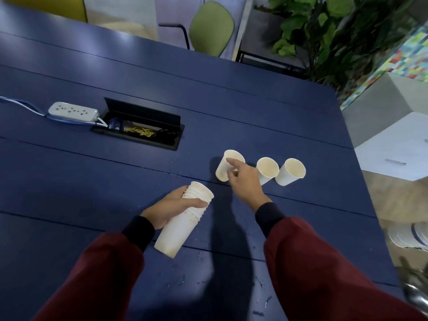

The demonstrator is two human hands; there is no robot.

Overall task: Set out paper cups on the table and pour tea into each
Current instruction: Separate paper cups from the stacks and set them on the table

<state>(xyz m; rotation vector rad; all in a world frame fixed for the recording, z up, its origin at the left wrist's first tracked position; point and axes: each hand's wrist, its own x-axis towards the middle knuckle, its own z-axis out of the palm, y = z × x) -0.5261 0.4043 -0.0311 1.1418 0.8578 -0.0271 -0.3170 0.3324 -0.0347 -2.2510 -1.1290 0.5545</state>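
Three white paper cups stand in a row on the blue table: a left cup, a middle cup and a right cup. My right hand is at the left cup, with its fingers around the cup's near side and the index finger over the rim. My left hand grips a tilted stack of nested paper cups held above the table nearer to me. No teapot or tea is visible.
An open cable box is sunk into the table at the centre left, with a white power strip beside it. Green chairs stand beyond the far edge. A plant and a white cabinet are to the right.
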